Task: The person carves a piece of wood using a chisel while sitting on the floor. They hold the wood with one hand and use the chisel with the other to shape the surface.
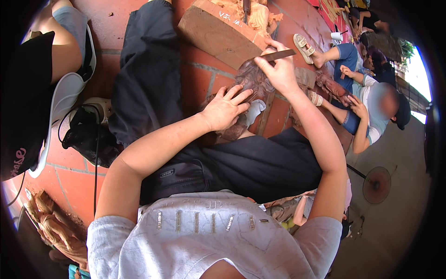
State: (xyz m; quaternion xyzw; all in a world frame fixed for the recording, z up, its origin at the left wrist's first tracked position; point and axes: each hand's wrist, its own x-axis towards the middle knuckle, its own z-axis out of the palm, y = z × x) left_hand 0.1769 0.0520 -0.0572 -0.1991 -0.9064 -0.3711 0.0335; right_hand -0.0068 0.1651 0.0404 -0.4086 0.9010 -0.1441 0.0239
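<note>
My right hand (281, 73) pinches a dark, flat, narrow strip (282, 55) between thumb and fingers, above the far end of a dark brown wood carving (252, 76). The strip's exact kind cannot be made out. With its fingers spread, my left hand (225, 109) lies on the near side of that carving. Details of the carved surface are partly covered by both hands. A crumpled white cloth or paper (255, 111) sticks out beside the carving, near my left fingertips. The carving sits between my legs, in dark trousers (260, 160).
A large pale wood block (223, 35) with carved parts stands just beyond. At right, a seated person (378, 104) handles a reddish-brown carving (332, 86). A white chair (62, 109) and a black bag (90, 135) are left; a wooden figure (53, 228) stands lower left. A fan (376, 185) is right.
</note>
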